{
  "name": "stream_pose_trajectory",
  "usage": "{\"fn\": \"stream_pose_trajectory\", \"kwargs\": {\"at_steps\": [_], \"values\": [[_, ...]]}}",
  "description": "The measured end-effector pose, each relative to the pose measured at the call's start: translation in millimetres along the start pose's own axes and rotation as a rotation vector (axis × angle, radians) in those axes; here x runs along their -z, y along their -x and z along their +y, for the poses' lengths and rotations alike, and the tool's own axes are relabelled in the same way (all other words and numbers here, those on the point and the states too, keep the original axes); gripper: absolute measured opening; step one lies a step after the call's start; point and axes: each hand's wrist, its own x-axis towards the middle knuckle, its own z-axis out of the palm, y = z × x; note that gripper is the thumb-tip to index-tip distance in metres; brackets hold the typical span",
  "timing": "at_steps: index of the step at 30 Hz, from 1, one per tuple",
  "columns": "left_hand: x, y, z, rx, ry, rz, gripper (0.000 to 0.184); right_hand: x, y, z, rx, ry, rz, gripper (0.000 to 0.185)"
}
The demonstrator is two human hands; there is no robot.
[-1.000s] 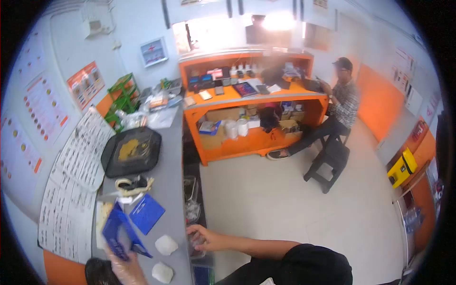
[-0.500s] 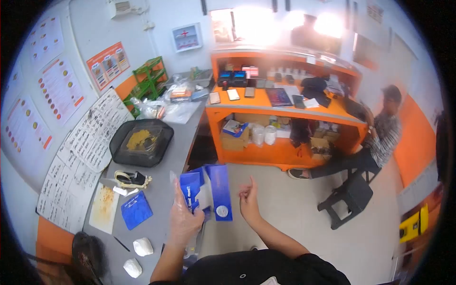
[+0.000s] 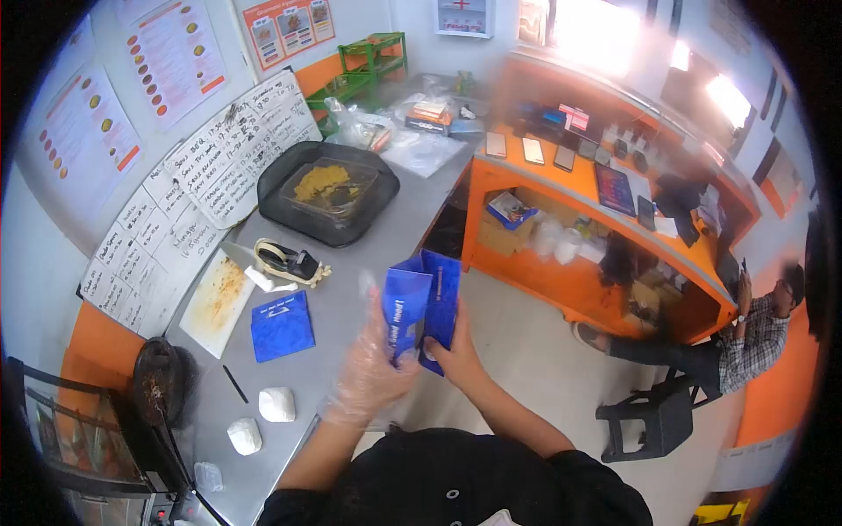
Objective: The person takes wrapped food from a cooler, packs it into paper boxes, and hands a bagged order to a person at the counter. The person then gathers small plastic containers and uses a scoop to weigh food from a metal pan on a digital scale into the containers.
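Observation:
A blue printed carton (image 3: pixel 407 307), partly unfolded, is held upright in front of the body. My left hand (image 3: pixel 373 373), in a clear plastic glove, grips its left side. Bare, my right hand (image 3: pixel 456 355) closes on the lower right edge of the same carton. On the grey counter (image 3: pixel 338 263) to the left lie a flat blue carton (image 3: pixel 282 326) and two white wrapped bundles (image 3: pixel 276 404). A tape dispenser (image 3: pixel 288 261) stands beside a stained white board (image 3: pixel 217 302).
Farther back on the counter is a black tray (image 3: pixel 329 193) with yellow food in a clear container. An orange desk (image 3: pixel 605 210) holds phones. At the right a person (image 3: pixel 754 337) sits near a black stool (image 3: pixel 647 421). A dark pan (image 3: pixel 158 386) is at lower left.
The blue carton has moved from over the counter to in front of the body. My right hand, earlier apart from it, has taken hold of it. The view has turned.

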Motion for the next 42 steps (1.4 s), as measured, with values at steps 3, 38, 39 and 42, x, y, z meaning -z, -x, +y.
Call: {"fn": "stream_pose_trajectory", "kwargs": {"at_steps": [3,38,39,42], "values": [[40,-8,-25,-0.012,-0.090,0.070,0.086,5,-17,6,-0.271,-0.344,-0.257,0.085],[-174,-138,-98,0.110,-0.072,-0.412,0.044,221,-52,132,-0.555,-0.194,0.147,0.059],[-185,-154,-93,0.091,-0.142,-0.462,0.046,239,-59,131,-0.550,-0.042,0.146,0.060],[-198,-185,-47,0.008,-0.335,-0.485,0.066,276,-71,179,-0.374,-0.004,0.090,0.059]]}}
